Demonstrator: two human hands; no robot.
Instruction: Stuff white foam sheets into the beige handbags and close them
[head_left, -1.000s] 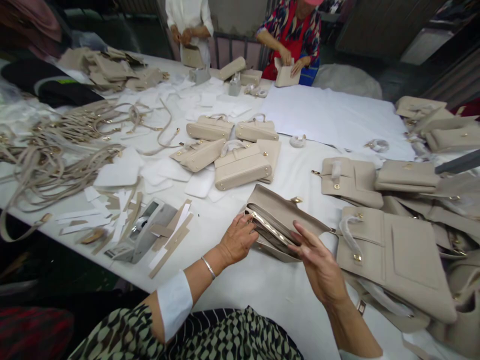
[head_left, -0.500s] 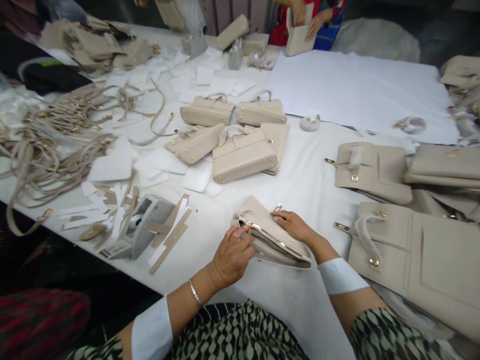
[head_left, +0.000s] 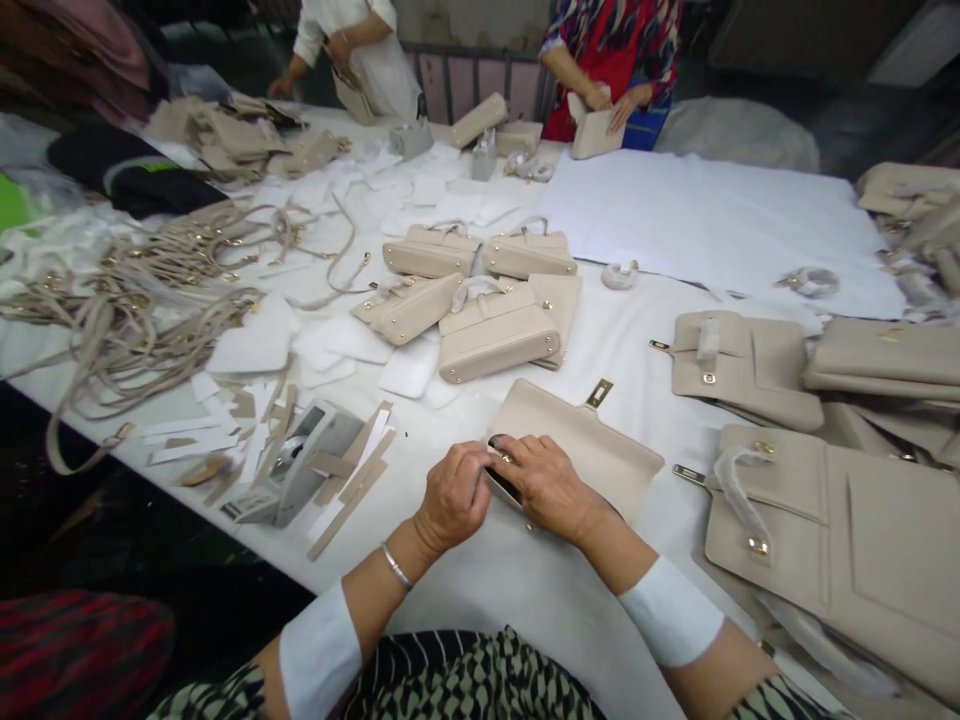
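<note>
A beige handbag (head_left: 577, 445) lies on the table before me, its flap spread away from me and a gold clasp plate (head_left: 599, 393) at the flap's edge. My left hand (head_left: 454, 495) is closed, with its fingertips gripping the bag's left end at the opening. Across the opening lies my right hand (head_left: 544, 488), fingers bent and pressed on the bag's edge beside a small gold metal part. Between the hands the dark inside of the bag shows. My hands and the flap hide much of the bag's body.
Several finished-looking beige bags (head_left: 499, 335) stand beyond my work. Flat bag parts (head_left: 787, 530) are piled at the right. On the left lie tangled straps (head_left: 150, 290), a grey tape dispenser (head_left: 300, 460) and strips (head_left: 360, 470). Two co-workers (head_left: 611, 60) handle bags across the table.
The bag's flap has been laid back, showing its clasp plate. My right hand has moved left from the bag's far side onto the opening, close to my left hand. The view has tilted up.
</note>
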